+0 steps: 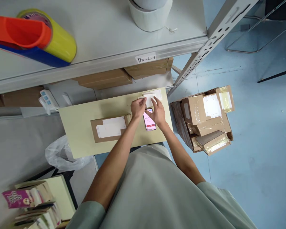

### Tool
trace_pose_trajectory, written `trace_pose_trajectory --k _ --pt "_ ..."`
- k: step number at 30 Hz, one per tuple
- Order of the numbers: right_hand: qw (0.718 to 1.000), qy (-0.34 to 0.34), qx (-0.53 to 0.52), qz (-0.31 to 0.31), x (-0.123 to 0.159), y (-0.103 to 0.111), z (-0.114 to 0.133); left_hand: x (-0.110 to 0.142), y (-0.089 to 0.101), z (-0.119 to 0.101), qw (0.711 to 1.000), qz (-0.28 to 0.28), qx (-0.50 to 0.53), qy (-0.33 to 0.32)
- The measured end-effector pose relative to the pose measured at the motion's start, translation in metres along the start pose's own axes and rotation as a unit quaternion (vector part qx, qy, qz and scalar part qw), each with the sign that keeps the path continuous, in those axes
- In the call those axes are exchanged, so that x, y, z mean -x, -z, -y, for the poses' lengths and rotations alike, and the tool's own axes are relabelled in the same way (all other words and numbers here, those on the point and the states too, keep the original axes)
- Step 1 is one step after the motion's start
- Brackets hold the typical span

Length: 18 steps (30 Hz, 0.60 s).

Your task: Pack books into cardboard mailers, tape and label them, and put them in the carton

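Note:
My left hand [138, 108] is over the far right part of a pale yellow table [78, 127], thumb and fingers pinched at the left edge of a white label [149, 101]. My right hand [159, 114] hovers just right of it with fingers apart, fingertips close to the same label. Another white paper [158, 93] lies behind. A phone [149, 122] with a pink lit screen sits on the table between my wrists, partly covered by my right thumb. To the left, a flat cardboard box [105, 122] carries white labels.
A shelf [105, 35] crosses above the table's far edge, holding a yellow tape roll [64, 41] and white rolls [150, 16]. Its post [205, 44] rises at right. Stacked parcels [195, 111] stand on the floor right; a plastic bag [62, 156] hangs left, near books [43, 194].

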State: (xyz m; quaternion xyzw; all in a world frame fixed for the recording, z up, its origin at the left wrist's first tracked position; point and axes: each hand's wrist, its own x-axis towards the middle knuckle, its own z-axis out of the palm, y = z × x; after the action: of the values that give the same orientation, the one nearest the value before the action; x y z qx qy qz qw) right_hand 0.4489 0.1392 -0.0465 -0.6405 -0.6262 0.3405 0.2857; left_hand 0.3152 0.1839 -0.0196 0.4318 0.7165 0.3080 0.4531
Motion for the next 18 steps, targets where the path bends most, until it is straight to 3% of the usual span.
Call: trace_pose_trajectory --k 4,8,13,18 --pt "0.998 -0.038 -0.027 -0.052 0.002 0.006 0.003 0.006 -0.009 -0.008 0.995 0.045 -0.030 -0.082" --pt "0.991 -0.086 -0.048 -0.095 -0.003 0.029 -0.007 0.001 -0.017 -0.002 0.982 0.098 -0.099 -0.127" --pt "0.974 -0.150 -0.059 -0.161 -0.012 0.054 -0.032 -0.012 -0.034 0.016 0.921 0.209 -0.261 -0.201" --pt "0.963 -0.199 -0.056 -0.170 -0.016 0.062 -0.054 -0.021 -0.048 0.024 0.863 0.280 -0.380 -0.181"
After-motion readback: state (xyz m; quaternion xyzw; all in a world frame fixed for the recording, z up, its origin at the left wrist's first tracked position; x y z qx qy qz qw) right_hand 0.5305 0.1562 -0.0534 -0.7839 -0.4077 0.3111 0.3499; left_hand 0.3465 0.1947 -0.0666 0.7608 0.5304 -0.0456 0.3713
